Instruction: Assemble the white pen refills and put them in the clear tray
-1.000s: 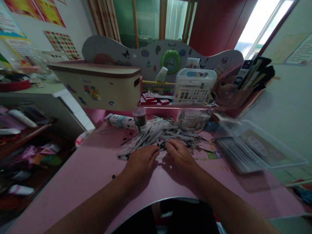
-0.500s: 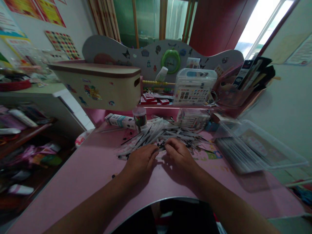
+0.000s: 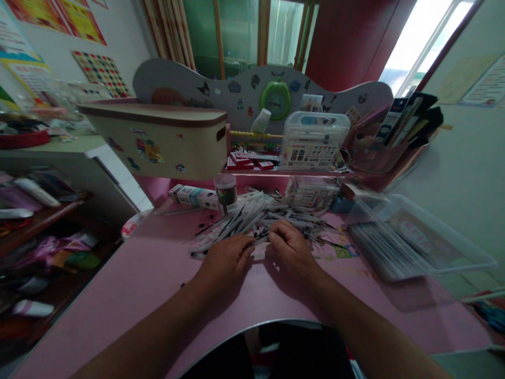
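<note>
Head view: from where I stand the pink counter (image 3: 158,284) fills most of what there is to see, its curved near edge cut in just in front of the person. To the right a clear plastic tray (image 3: 418,231) lies at an angle, near the right forearm but apart from it. At the back left a cream box with stickers (image 3: 158,139) sits raised above the surface, and a clear carry case (image 3: 313,139) stands further back on the shelf. In the middle the pile of pens (image 3: 272,210) spreads out, with a small jar (image 3: 225,190) and a carton (image 3: 193,195) just behind its left side.

The left hand (image 3: 224,260) and right hand (image 3: 294,247) rest at the near edge of that pile, fingers curled in, tips almost meeting. Each seems to pinch one end of a thin stick (image 3: 261,238); it is too small to make out more. Against a second ago very little has shifted: the hands have closed in a touch and stayed on the same spot, so the fiddling with that one piece goes on and the pile looks undisturbed.

Bare counter lies open to the left of the left forearm and between the arms and the near edge; the right side is tighter, with the tray close by
</note>
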The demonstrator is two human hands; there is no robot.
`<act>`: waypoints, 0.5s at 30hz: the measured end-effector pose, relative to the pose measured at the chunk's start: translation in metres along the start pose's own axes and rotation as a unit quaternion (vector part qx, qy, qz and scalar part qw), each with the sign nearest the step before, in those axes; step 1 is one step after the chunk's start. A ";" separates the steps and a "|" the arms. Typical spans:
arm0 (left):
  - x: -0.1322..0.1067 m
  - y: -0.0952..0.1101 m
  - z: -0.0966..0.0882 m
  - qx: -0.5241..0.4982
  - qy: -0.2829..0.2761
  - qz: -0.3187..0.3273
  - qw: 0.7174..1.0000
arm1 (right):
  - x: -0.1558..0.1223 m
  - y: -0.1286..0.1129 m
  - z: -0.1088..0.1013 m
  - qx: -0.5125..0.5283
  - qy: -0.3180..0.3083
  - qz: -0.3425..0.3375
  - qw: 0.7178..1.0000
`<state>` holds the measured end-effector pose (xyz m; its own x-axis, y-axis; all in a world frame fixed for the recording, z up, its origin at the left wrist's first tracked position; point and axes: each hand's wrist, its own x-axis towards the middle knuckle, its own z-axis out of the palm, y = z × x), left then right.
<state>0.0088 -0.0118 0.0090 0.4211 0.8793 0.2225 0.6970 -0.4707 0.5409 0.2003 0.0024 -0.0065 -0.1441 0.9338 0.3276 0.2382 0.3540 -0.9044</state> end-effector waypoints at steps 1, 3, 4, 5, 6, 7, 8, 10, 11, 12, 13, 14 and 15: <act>0.000 -0.001 -0.001 0.001 -0.003 -0.003 1.000 | 0.001 0.001 -0.001 -0.004 0.004 0.001 1.000; 0.001 -0.002 -0.001 0.002 -0.006 -0.004 1.000 | 0.003 0.003 -0.002 -0.007 0.008 0.014 1.000; 0.001 -0.002 -0.001 0.003 -0.007 -0.005 1.000 | 0.002 0.004 -0.002 0.000 0.006 0.029 1.000; 0.001 -0.003 -0.001 0.004 -0.009 -0.005 1.000 | 0.002 0.005 -0.001 0.016 0.002 0.051 0.999; 0.000 -0.003 -0.001 0.005 -0.009 -0.006 1.000 | 0.001 0.006 -0.001 0.041 -0.002 0.075 0.996; 0.000 -0.003 -0.001 0.006 -0.007 -0.007 1.000 | 0.000 0.008 0.000 0.069 -0.010 0.099 0.993; 0.000 -0.003 -0.001 0.006 -0.005 -0.008 1.000 | -0.002 0.008 0.000 0.094 -0.017 0.118 0.988; -0.001 -0.003 0.000 0.006 0.000 -0.008 1.000 | -0.003 0.009 0.001 0.117 -0.030 0.131 0.984; -0.001 -0.003 0.000 0.006 0.002 -0.007 1.000 | -0.004 0.008 0.001 0.111 -0.031 0.122 0.986; -0.001 -0.004 0.000 0.006 0.003 -0.005 1.000 | -0.004 0.007 0.001 0.093 -0.028 0.104 0.990; -0.001 -0.004 0.000 0.005 0.003 -0.004 1.000 | -0.003 0.005 0.001 0.069 -0.023 0.081 0.994; -0.001 -0.004 0.001 0.004 0.003 -0.003 1.000 | -0.003 0.004 0.001 0.044 -0.017 0.057 0.997; -0.001 -0.004 0.001 0.002 0.003 -0.003 1.000 | -0.002 0.003 0.001 0.017 -0.010 0.035 0.999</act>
<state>0.0063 -0.0104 0.0057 0.4138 0.8822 0.2246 0.7021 -0.4663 0.5381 0.2008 0.0011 -0.0100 -0.1475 0.9549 0.2575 0.2161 0.2852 -0.9338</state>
